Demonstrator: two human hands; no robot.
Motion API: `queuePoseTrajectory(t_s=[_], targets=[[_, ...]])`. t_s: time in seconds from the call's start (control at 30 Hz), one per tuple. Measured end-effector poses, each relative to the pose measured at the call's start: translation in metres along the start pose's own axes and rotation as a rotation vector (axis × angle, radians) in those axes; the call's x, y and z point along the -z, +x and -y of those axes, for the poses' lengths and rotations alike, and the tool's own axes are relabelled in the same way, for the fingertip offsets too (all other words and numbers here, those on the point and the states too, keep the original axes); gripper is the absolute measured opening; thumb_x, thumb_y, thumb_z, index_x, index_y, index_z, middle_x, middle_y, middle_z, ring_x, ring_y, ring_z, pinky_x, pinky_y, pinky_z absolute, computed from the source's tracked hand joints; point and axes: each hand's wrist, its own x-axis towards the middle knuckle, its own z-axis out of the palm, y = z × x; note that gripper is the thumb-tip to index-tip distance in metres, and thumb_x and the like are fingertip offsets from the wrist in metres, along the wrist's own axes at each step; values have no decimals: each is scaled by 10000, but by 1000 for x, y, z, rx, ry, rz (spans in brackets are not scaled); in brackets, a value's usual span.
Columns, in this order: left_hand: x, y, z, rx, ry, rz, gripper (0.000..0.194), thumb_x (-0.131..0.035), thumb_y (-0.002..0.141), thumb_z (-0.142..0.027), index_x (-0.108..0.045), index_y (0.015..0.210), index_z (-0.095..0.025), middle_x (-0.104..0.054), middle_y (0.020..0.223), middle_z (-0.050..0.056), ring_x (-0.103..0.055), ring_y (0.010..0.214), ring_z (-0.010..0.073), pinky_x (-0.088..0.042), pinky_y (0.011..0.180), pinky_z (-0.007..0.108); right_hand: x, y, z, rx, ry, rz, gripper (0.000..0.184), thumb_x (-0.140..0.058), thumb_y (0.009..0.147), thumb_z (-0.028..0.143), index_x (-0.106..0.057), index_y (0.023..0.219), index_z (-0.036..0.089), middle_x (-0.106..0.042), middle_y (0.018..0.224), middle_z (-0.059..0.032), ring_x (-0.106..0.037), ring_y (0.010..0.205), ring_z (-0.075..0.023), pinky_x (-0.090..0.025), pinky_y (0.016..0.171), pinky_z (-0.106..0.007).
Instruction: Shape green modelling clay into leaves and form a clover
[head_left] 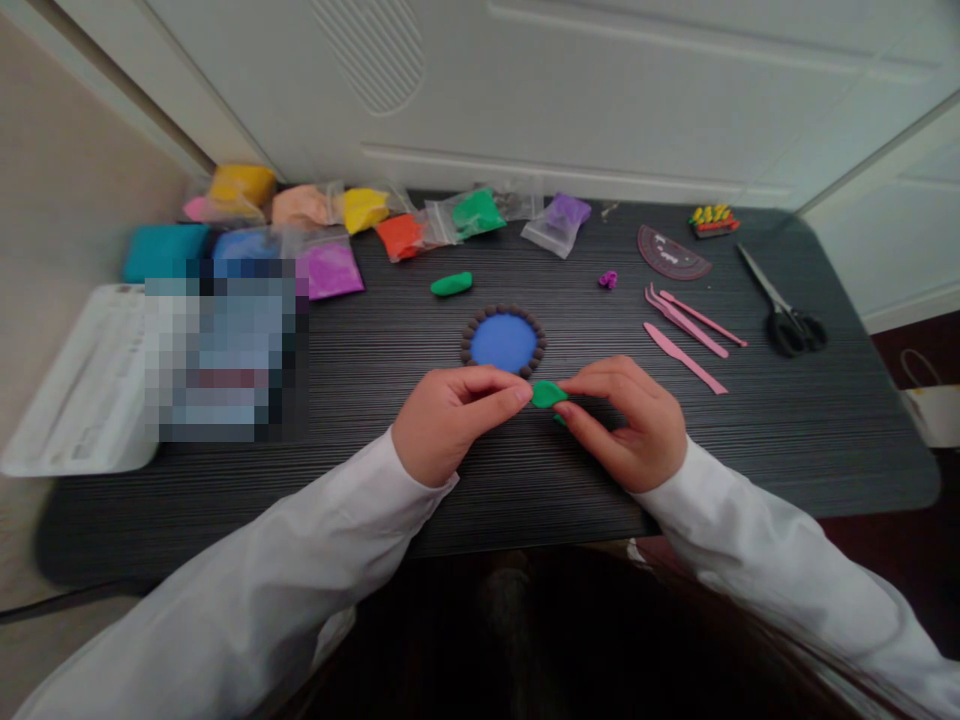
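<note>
Between my two hands is a small leaf-shaped piece of green modelling clay (548,394). My left hand (459,420) pinches its left end with thumb and forefinger. On the other side, my right hand (628,420) has thumb and fingers closed on its right end. Another bit of green shows just under it, partly hidden by my right thumb. Right behind my hands lies a blue clay disc (504,343) ringed with small dark balls. Farther back rests a green clay roll (451,284), and a small purple clay piece (608,280) sits to the right.
Bagged clay in several colours, such as a purple pack (330,268), lines the back of the black table (360,400). A white tray (82,380) and a blurred-out object stand left. Pink tools (686,358), a protractor (671,254) and scissors (784,305) lie right.
</note>
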Motion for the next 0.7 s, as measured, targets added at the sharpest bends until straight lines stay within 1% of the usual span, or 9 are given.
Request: queuePoseTrajectory(t_s=[0.1, 0.2, 0.33, 0.57, 0.7], targets=[[1, 0, 2, 39, -66, -1, 86, -628, 666, -266, -669, 679, -192, -592, 596, -36, -489, 570, 82, -374, 582, 213, 0, 0, 0, -3, 1, -1, 201, -607, 696, 172, -593, 896, 169, -620, 802, -51, -559, 774, -151, -450, 705, -317], [1, 0, 2, 65, -83, -6, 94, -625, 670, -274, -667, 652, -192, -550, 550, -42, -466, 551, 73, -354, 545, 203, 1, 0, 0, -4, -1, 8, 200, -604, 699, 175, -592, 898, 172, -620, 806, -49, -559, 772, -150, -450, 703, -319], [1, 0, 2, 64, -74, -1, 87, -629, 667, -270, -667, 662, -192, -572, 573, -43, -474, 551, 73, -364, 553, 202, 1, 0, 1, 6, 2, 11, 195, -604, 697, 166, -593, 892, 164, -618, 797, -52, -557, 763, -149, -452, 686, -315], [1, -1, -6, -45, 178, -10, 144, -581, 711, -291, -657, 700, -169, -603, 666, -24, -519, 644, 96, -385, 637, 208, 0, -1, 0, 18, -8, 15, 207, -614, 687, 164, -597, 893, 156, -615, 799, -56, -551, 762, -152, -446, 686, -320], [2, -3, -9, -98, 276, 2, 153, -573, 717, -290, -641, 717, -153, -596, 679, -14, -521, 652, 99, -384, 633, 207, 0, -1, 0, 25, -13, 20, 209, -611, 688, 164, -595, 897, 170, -620, 806, -51, -551, 767, -156, -444, 689, -324]])
